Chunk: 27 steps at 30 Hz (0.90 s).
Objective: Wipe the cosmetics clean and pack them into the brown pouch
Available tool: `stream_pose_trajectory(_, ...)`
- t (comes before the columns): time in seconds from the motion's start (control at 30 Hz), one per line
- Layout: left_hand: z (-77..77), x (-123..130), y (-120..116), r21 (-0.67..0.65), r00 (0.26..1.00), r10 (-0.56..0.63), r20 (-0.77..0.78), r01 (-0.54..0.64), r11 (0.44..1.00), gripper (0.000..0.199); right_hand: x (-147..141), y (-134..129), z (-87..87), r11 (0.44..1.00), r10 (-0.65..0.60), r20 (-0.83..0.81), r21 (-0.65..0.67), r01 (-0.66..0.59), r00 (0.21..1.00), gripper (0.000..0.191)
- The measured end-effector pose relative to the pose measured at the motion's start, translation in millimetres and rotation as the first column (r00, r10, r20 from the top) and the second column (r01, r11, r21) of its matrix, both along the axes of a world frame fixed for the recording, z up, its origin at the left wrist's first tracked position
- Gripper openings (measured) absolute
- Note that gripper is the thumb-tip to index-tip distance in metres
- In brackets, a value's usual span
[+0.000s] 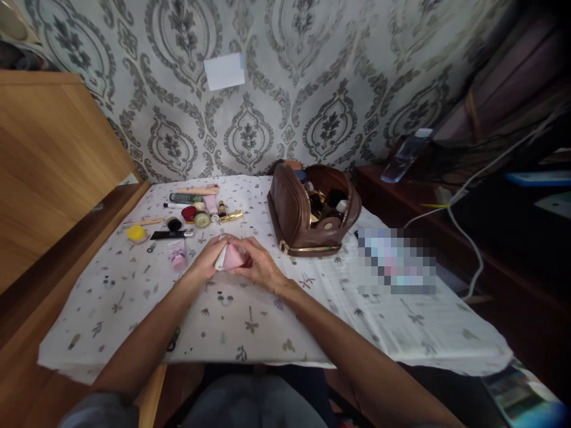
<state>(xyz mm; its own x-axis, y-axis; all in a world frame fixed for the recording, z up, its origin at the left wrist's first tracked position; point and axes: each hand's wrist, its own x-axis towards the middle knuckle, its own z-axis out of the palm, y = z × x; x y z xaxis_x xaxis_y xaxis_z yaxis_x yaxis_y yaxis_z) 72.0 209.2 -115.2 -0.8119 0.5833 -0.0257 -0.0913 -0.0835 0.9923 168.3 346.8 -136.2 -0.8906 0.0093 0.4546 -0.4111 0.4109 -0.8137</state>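
Observation:
Both hands meet over the middle of the table, wrapped round a small pink and white item [233,257]. Its pink side faces my right hand, and a white, cloth-like part shows by my left palm; its exact kind is hidden by the fingers. My left hand [209,257] is closed on its left side. My right hand [261,264] grips it from the right with bent fingers. Close by on the left lie a white and pink tube [177,255] and a black tube [172,235] with a silvery end. A gold tube [232,216] lies just behind the hands.
Right of the hands stands an unzipped brown cosmetic bag [292,208] with several items inside. Jars, including a red one [188,213], and a yellow sponge [136,232] are at the left. A blurred-out flat object [397,260] and a clear bottle [407,156] are at the right.

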Motion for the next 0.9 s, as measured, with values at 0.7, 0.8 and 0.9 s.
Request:
stream_pose_trajectory(0.7,3.3,-8,-7,0.064,0.967,-0.010,0.255,-0.007,0.998,0.025,3,-7,3.3,0.987,0.096,0.114,-0.136,-0.081,0.989,0.066)
stream_pose_trajectory(0.8,-1.9,-8,-2,0.088,0.941,0.006,0.337,-0.038,0.995,0.019,5,-7,4.9,0.992,0.045,0.095,-0.123,-0.033,0.994,0.066)
stream_pose_trajectory(0.9,-1.7,-4,3,0.095,0.916,0.004,0.401,-0.046,0.994,0.018,4,-9,3.2,0.991,-0.012,0.081,-0.133,0.023,0.997,0.066)
